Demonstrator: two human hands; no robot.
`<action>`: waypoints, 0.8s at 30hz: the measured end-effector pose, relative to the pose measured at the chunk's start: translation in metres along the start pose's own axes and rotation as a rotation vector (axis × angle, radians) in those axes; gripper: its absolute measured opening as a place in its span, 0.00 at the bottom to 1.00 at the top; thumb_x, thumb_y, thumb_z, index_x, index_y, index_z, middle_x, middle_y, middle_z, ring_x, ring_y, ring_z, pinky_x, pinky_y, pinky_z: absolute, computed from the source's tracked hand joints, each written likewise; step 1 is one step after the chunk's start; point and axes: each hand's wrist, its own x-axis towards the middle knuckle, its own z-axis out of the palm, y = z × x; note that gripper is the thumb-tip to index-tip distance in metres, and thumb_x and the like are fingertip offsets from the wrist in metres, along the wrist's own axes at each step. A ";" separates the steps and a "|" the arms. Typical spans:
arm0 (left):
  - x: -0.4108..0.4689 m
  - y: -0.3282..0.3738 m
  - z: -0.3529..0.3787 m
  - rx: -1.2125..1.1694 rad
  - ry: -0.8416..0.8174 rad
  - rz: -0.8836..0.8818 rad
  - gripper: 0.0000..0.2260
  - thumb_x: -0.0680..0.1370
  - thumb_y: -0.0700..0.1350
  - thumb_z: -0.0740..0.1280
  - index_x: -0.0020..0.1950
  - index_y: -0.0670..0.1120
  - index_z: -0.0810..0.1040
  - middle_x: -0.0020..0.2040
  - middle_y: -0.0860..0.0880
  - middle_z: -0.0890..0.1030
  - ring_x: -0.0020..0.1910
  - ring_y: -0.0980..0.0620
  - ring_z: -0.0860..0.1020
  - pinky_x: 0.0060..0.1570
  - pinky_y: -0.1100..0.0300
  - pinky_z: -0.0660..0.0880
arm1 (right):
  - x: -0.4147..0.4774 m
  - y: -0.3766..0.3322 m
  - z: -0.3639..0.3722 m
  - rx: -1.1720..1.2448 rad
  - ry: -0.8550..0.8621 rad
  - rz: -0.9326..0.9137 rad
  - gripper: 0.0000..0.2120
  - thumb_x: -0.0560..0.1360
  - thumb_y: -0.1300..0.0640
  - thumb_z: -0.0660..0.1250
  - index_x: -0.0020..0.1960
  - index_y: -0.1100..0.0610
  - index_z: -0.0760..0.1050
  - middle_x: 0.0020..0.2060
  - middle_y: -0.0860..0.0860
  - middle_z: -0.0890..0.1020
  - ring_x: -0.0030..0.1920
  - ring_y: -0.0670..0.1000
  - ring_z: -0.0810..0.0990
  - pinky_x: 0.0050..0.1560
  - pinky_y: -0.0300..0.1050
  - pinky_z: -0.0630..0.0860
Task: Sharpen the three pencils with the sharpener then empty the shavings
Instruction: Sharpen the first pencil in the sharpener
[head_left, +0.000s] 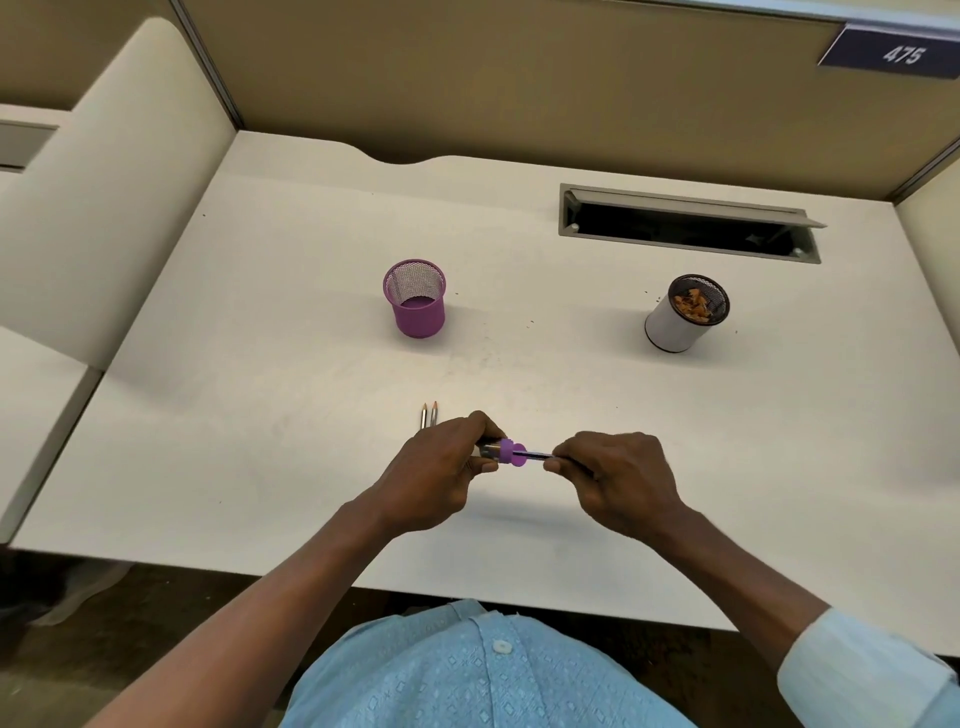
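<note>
My left hand (441, 467) grips a purple sharpener (506, 453) with a clear body, held just above the desk near its front edge. My right hand (618, 473) pinches a dark pencil (537, 457) whose tip is inside the sharpener's purple end. Two more pencils (429, 414) lie side by side on the desk just behind my left hand, points facing away; their lower parts are hidden by the hand.
A purple mesh cup (415, 299) stands mid-desk to the left. A white cup with a black mesh rim (685, 314) holds shavings at the right. A grey cable slot (685, 223) lies open at the back right. Partition walls enclose the white desk (260, 415).
</note>
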 end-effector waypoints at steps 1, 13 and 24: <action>0.000 -0.001 0.000 0.017 -0.012 0.005 0.14 0.82 0.36 0.69 0.63 0.52 0.76 0.53 0.59 0.83 0.50 0.64 0.82 0.48 0.57 0.80 | 0.006 -0.002 -0.004 0.174 -0.158 0.167 0.15 0.81 0.46 0.69 0.40 0.51 0.85 0.23 0.44 0.74 0.25 0.48 0.69 0.29 0.42 0.66; 0.001 -0.004 0.001 0.039 -0.032 -0.030 0.13 0.83 0.38 0.69 0.63 0.52 0.76 0.51 0.62 0.81 0.45 0.73 0.77 0.46 0.60 0.77 | 0.005 0.006 -0.001 0.345 -0.153 0.187 0.09 0.71 0.50 0.81 0.42 0.53 0.84 0.30 0.47 0.82 0.27 0.49 0.77 0.29 0.45 0.76; -0.007 0.001 0.009 0.061 -0.056 0.046 0.16 0.81 0.36 0.70 0.63 0.54 0.74 0.55 0.56 0.84 0.51 0.59 0.82 0.49 0.56 0.81 | 0.018 0.003 -0.025 0.801 -0.706 0.605 0.14 0.82 0.54 0.70 0.43 0.61 0.87 0.26 0.54 0.73 0.27 0.50 0.63 0.28 0.40 0.60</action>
